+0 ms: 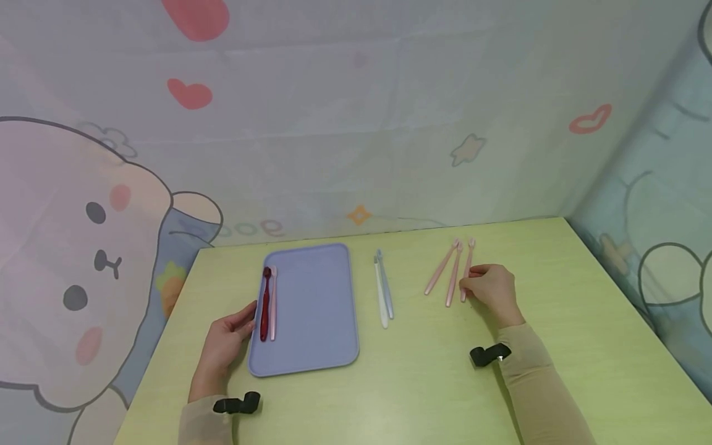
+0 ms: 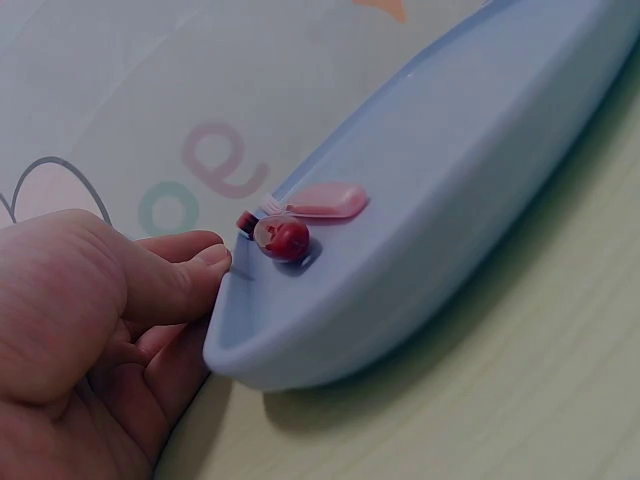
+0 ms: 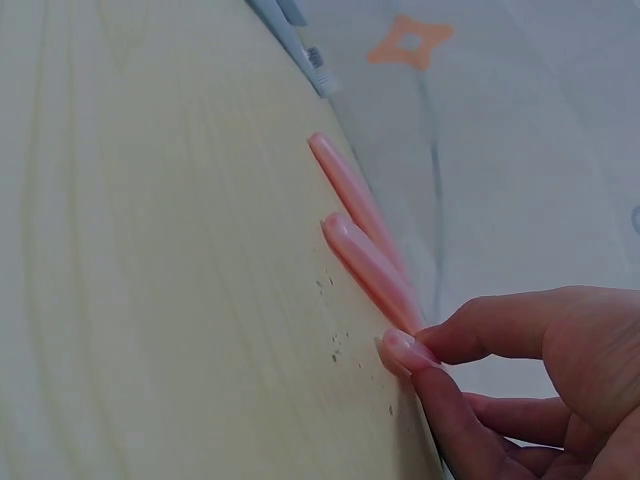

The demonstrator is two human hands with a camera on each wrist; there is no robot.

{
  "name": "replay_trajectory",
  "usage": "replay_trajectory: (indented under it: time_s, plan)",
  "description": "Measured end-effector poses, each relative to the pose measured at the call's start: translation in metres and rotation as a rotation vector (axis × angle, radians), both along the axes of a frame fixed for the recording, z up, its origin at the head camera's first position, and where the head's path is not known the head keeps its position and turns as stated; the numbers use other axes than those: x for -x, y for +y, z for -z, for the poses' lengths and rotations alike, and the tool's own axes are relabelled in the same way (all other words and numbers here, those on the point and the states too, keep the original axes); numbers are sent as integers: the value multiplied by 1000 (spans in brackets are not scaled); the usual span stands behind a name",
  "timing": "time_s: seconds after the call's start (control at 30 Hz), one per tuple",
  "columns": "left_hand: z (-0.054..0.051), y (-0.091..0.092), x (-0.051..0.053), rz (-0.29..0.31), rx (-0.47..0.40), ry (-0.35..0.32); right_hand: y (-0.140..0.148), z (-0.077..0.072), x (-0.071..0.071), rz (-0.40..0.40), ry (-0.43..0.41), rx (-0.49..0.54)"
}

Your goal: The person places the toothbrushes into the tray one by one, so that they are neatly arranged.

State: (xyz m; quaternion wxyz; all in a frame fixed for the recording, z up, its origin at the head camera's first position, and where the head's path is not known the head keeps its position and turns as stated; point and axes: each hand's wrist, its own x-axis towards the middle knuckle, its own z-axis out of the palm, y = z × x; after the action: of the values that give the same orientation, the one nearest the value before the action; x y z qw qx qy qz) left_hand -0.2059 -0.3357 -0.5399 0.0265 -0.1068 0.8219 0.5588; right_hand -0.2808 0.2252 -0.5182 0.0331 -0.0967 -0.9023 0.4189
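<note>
At lower left of the head view, the left hand, fingers loosely extended, touches the lavender tray; a dark-red toothbrush and a pink toothbrush lie inside. Centre: a white toothbrush and a blue toothbrush. Right of centre: the right hand pinches the rightmost pink toothbrush, beside two more pink toothbrushes. Apparently two are trayed, five left outside.

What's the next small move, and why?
Probably lift the rightmost pink toothbrush toward the tray: the right hand pinches it, and another pink toothbrush lies in the tray beside a red toothbrush, with bare space to their right.
</note>
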Motion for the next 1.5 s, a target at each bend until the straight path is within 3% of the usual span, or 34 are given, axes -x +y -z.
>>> replay_trajectory:
  time_s: [0.53,1.23,1.5]
  plan:
    - [0,2,1,1,-1,-3,6,-4,-2,-14,-72,53]
    - [2,-2,2,1,12,-9,11,-8,-2,-28,-145,206]
    - [0,0,2,8,20,-3,12,-11,-4,-34,-156,178]
